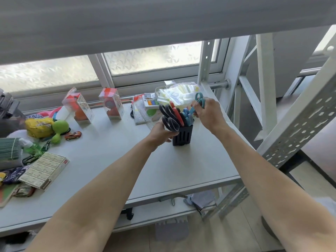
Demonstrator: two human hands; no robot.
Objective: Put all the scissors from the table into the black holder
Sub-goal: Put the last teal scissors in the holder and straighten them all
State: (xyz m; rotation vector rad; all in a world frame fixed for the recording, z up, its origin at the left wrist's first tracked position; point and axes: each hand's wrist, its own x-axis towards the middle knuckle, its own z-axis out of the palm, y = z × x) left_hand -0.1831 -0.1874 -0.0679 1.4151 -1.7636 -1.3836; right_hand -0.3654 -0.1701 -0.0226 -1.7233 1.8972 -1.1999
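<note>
right hand [206,113] grip pinches teal scissors [199,102], blades down to slide in | left hand [161,132] grip hugs black holder [182,134] at 9 o'clock, keeps it from tipping | tabletop [127,160]

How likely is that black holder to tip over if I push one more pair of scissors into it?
The black holder looks narrow and tall, with several handles sticking well above its rim, so it is probably top-heavy and could tip under a sideways push. The left hand against its side likely steadies it. The teal scissors in the right hand should go in pushed straight down.
</note>
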